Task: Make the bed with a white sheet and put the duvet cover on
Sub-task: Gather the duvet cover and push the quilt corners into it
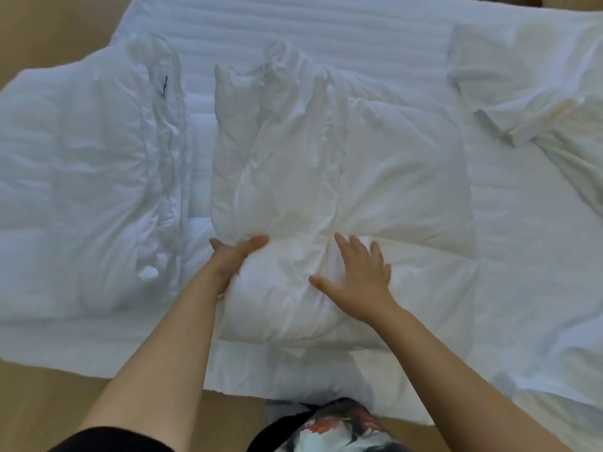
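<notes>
We bent over the white sheet [293, 24], both hands on a puffy folded duvet [391, 177] that lay at its middle, close to the near edge. Our left hand [236, 259] pressed the duvet's left side, fingers straight against the fabric and gripping nothing. Our right hand [357, 275] lay flat on top, fingers spread and relaxed. A quilt [71, 177] lay crumpled just left of the duvet, and a folded cloth [509, 83] sat well apart at far right. Tan floor [42, 402] showed below.
</notes>
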`<state>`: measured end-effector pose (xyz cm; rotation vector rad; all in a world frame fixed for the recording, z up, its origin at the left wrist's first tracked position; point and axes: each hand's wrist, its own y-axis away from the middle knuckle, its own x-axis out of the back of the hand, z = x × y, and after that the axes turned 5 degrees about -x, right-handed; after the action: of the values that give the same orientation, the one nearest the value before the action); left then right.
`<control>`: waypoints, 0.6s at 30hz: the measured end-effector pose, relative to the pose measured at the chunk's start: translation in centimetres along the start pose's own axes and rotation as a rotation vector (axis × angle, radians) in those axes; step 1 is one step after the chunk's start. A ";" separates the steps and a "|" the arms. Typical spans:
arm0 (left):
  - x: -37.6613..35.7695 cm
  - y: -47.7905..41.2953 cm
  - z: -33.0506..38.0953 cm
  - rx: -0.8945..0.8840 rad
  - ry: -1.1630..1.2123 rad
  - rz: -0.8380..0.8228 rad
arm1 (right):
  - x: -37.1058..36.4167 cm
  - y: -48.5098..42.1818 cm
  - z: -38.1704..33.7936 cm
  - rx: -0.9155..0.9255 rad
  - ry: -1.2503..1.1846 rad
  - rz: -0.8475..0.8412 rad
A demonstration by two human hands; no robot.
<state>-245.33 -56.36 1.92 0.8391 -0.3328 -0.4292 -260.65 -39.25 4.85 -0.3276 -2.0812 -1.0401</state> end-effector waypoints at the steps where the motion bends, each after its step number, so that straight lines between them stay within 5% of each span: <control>1: -0.5 0.1 0.5 0.021 0.008 -0.076 | 0.4 0.2 0.4 0.013 -0.037 0.018; 7: -9.4 4.9 4.6 -0.244 -0.153 -0.317 | 5.6 3.0 3.9 0.130 -0.558 0.076; 11: -19.0 10.2 6.2 -0.323 -0.261 -0.441 | 9.9 5.1 8.3 0.111 -0.686 0.149; 18: -43.0 18.3 4.5 -0.429 -0.222 -0.669 | 20.5 7.9 27.5 -0.007 -0.810 0.420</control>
<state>-280.20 -27.39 13.94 0.4611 -0.1442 -1.1790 -284.73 -15.31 14.27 -1.3003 -2.5201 -0.7081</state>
